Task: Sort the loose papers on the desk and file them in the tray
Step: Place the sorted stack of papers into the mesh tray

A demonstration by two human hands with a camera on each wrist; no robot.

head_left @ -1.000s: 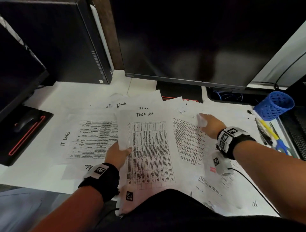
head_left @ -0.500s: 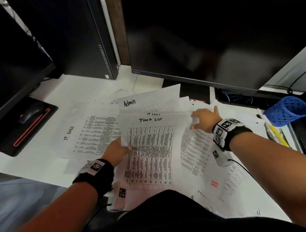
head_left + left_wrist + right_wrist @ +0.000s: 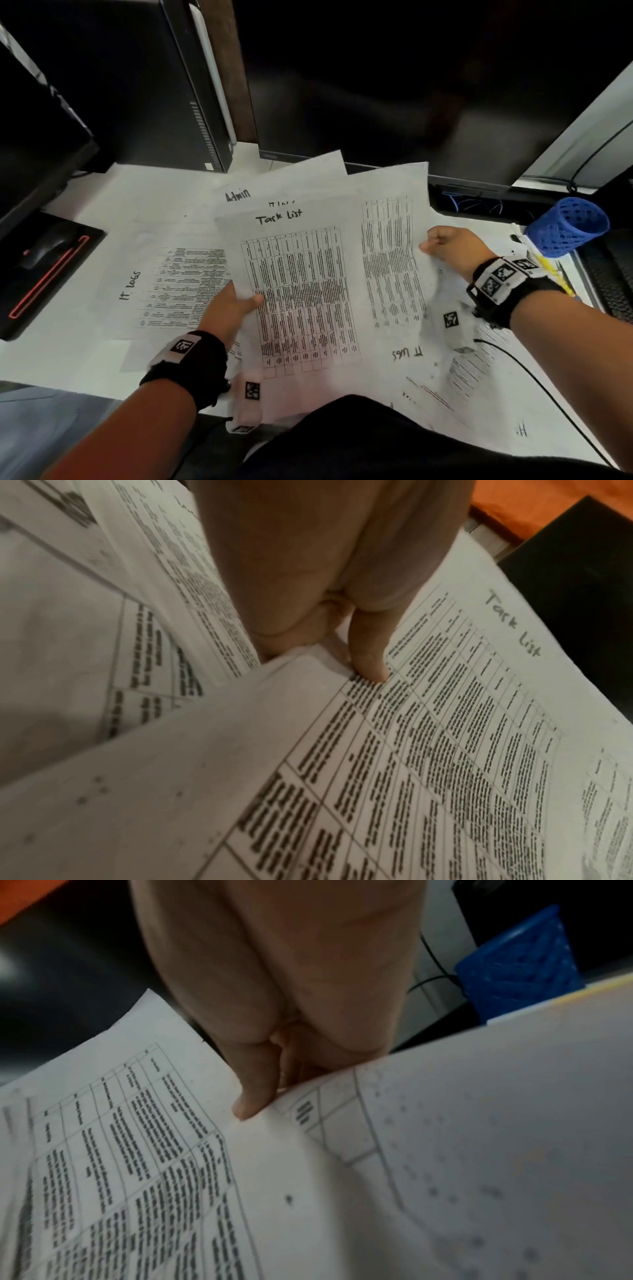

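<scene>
A stack of printed sheets topped by the "Task List" page [image 3: 301, 294] is raised above the desk. My left hand [image 3: 236, 301] pinches its left edge, thumb [image 3: 368, 658] on top. My right hand [image 3: 445, 245] pinches the right edge of another table-printed sheet [image 3: 390, 260], lifted beside the stack, thumb [image 3: 253, 1096] on the print. An "Admin" sheet [image 3: 239, 195] peeks out behind. An "IT Logs" sheet [image 3: 164, 284] lies flat at the left. More loose papers [image 3: 472, 373] lie at the right. No tray is in view.
A monitor [image 3: 411, 85] stands close behind the papers, a computer tower [image 3: 137, 85] at the back left. A black mouse pad with a mouse [image 3: 41, 267] lies at the left. A blue mesh pen cup [image 3: 565, 226], pens and a keyboard [image 3: 613, 277] sit at the right.
My right hand has taken a sheet off the right-hand pile, lifted it and brought it up beside the stack. The left hand has raised the Task List stack, baring the Admin sheet.
</scene>
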